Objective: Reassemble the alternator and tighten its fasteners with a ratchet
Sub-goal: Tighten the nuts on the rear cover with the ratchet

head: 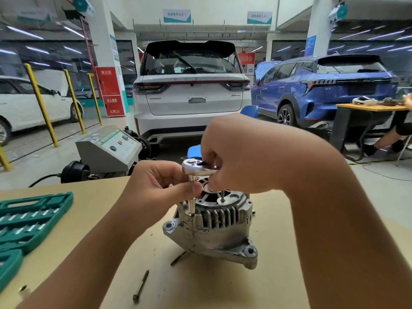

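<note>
The silver alternator (214,233) stands on the tan table (278,275), finned end up. A chrome ratchet (195,167) sits on a long socket extension (191,204) that stands on a fastener at the housing's left rim. My right hand (236,152) grips the ratchet's handle from above. My left hand (160,186) pinches the extension just under the ratchet head. A long bolt (222,195) stands up from the housing's top. Two loose long bolts (141,285) (178,258) lie on the table in front of the alternator.
A green socket-set case (29,221) lies open at the table's left edge. Behind the table stand a grey machine (109,150), a white car (191,90) and a blue car (323,92). A seated person's legs (392,134) show by a desk at right.
</note>
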The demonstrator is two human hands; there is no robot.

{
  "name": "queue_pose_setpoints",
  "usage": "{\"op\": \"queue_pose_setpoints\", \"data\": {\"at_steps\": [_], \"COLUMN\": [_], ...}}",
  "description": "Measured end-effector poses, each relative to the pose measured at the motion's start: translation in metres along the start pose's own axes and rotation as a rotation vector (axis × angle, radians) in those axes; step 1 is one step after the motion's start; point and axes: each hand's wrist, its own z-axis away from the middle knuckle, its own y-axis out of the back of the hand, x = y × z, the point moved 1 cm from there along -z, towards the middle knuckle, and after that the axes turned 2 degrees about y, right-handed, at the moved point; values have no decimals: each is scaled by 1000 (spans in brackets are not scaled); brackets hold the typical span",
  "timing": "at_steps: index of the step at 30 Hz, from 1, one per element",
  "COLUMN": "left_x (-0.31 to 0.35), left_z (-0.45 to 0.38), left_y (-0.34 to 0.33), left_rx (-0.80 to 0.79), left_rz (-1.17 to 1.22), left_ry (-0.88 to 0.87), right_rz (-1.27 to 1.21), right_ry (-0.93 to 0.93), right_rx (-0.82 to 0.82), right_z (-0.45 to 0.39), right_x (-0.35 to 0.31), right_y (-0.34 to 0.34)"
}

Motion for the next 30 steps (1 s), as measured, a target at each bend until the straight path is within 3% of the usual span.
{"op": "queue_pose_setpoints", "data": {"at_steps": [6, 11, 17, 21, 25, 30], "left_x": [3, 0, 0, -2, 0, -6], "left_z": [1, 0, 0, -2, -1, -3], "left_y": [6, 3, 3, 1, 7, 4], "left_rx": [-26, -47, -34, -45, -79, -28], "left_rz": [10, -49, 31, -27, 63, -7], "left_ry": [16, -18, -12, -42, 1, -20], "right_rz": [-43, 39, 28, 14, -38, 1], "right_ry": [-18, 5, -33, -6, -27, -18], "right_rx": [88, -6, 136, 46, 127, 66], "right_z": [-7, -3, -4, 1, -4, 1], "right_x": [-5, -7, -12, -6, -5, -5], "right_y": [-6, -4, -7, 0, -3, 1]}}
